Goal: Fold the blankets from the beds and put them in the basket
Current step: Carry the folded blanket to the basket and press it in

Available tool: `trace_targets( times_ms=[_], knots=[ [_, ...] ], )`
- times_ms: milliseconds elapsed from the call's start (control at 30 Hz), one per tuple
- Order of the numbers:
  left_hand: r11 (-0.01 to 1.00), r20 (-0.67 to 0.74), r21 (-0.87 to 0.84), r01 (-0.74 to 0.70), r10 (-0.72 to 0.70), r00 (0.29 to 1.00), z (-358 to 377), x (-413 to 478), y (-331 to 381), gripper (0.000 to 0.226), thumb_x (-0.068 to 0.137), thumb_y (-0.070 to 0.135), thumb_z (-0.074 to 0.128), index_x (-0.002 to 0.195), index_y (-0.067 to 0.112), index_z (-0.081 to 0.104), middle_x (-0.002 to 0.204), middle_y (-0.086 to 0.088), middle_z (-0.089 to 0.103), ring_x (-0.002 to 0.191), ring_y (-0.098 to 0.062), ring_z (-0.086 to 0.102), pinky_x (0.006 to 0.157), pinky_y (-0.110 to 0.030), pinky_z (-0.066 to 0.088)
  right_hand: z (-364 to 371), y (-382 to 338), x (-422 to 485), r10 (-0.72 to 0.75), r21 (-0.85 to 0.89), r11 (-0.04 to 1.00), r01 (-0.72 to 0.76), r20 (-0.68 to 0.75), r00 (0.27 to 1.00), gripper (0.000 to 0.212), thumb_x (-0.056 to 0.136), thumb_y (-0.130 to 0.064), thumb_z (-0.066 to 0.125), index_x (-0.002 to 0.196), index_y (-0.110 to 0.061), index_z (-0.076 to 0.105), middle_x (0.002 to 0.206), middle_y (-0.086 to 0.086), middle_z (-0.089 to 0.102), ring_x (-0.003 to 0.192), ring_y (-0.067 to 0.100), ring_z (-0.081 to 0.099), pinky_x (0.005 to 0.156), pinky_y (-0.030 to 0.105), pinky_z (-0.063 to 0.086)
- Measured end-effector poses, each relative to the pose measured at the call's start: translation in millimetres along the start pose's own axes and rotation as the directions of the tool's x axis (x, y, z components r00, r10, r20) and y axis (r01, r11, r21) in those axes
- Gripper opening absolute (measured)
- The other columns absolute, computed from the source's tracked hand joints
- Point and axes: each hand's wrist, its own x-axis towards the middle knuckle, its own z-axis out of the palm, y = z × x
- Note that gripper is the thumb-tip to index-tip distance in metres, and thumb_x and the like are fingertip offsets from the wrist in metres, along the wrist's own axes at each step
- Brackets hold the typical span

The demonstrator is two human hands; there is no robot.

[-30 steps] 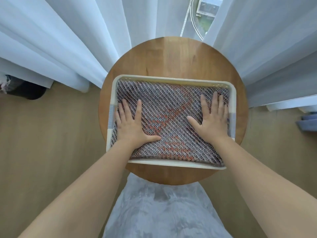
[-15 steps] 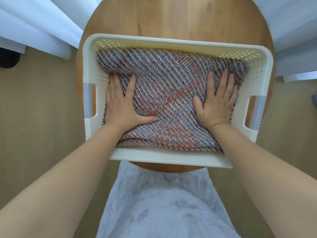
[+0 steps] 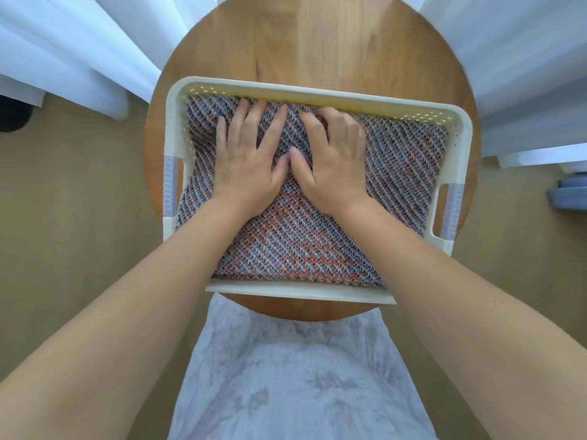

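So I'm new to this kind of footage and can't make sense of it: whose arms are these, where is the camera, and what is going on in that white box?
There is no machine here, only a person. The camera is worn on their head and looks down, so the two bare arms reach out from the bottom of the picture. The left hand and right hand lie side by side, palms down and flat, on a folded knitted blanket with orange, blue and grey stripes. Nothing is gripped; the hands only press. The blanket lies inside a white plastic basket with grey handles, which stands on a round wooden table. White curtains hang on both sides behind it.
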Motion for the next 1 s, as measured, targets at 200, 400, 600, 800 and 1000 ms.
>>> trace_targets(
  times_ms=[200, 400, 600, 800, 1000],
  knots=[
    [0.996, 0.231, 0.077, 0.036, -0.053, 0.972, 24.1, 7.9, -5.7, 0.064, 0.096, 0.048, 0.028, 0.150, 0.028, -0.001, 0.159, -0.009, -0.002, 0.146, -0.026, -0.006, 0.114, -0.043, -0.011, 28.5, 14.3, -0.1, 0.022, -0.093, 0.996, -0.002, 0.210, 0.978, 0.051, 0.085, -0.034, 0.042, 0.126, -0.007, 0.055, 0.122, 0.022, 0.056, 0.116, 0.035, 0.047, 0.105, 0.044, 0.016],
    [0.995, 0.338, 0.093, 0.045, -0.074, 0.938, 17.8, 13.3, 0.7, 0.064, 0.096, 0.048, 0.025, 0.150, 0.028, -0.005, 0.159, -0.010, -0.006, 0.145, -0.027, -0.012, 0.112, -0.043, -0.016, 20.5, 10.2, 10.0, 0.063, -0.075, 0.997, -0.037, 0.383, 0.922, 0.050, 0.093, -0.031, 0.042, 0.139, -0.011, 0.038, 0.141, 0.016, 0.038, 0.130, 0.033, 0.032, 0.109, 0.038, 0.008],
    [0.996, 0.297, -0.040, 0.075, -0.059, 0.953, -43.3, -29.5, 8.7, 0.091, 0.085, 0.050, 0.052, 0.151, 0.023, -0.003, 0.158, -0.007, -0.014, 0.144, -0.024, -0.019, 0.115, -0.043, -0.010, -42.3, 1.4, -29.3, 0.086, 0.161, 0.979, -0.125, 0.232, 0.969, 0.055, 0.088, -0.031, 0.052, 0.137, -0.008, 0.042, 0.139, 0.017, 0.043, 0.133, 0.036, 0.033, 0.111, 0.048, 0.023],
    [0.957, 0.484, 0.219, 0.189, -0.275, 0.831, -26.3, -103.5, 27.9, 0.100, 0.082, 0.073, 0.034, 0.145, 0.022, -0.024, 0.152, -0.016, -0.029, 0.141, -0.033, -0.026, 0.113, -0.051, -0.011, -48.4, -26.9, -109.3, 0.153, -0.058, 0.987, -0.151, 0.628, 0.763, 0.064, 0.093, -0.047, 0.045, 0.149, -0.032, 0.017, 0.159, 0.014, 0.002, 0.145, 0.036, -0.001, 0.115, 0.055, 0.006],
    [0.916, 0.542, 0.232, 0.327, -0.401, 0.739, -18.2, -108.2, 9.6, 0.103, 0.076, 0.081, 0.030, 0.143, 0.029, -0.028, 0.150, -0.015, -0.034, 0.140, -0.033, -0.029, 0.114, -0.049, -0.011, -66.0, 29.4, -111.7, 0.359, -0.383, 0.920, -0.082, 0.744, 0.563, 0.080, 0.087, -0.071, 0.023, 0.145, -0.035, -0.019, 0.155, 0.009, -0.024, 0.143, 0.031, -0.020, 0.116, 0.047, -0.005]
  ],
)
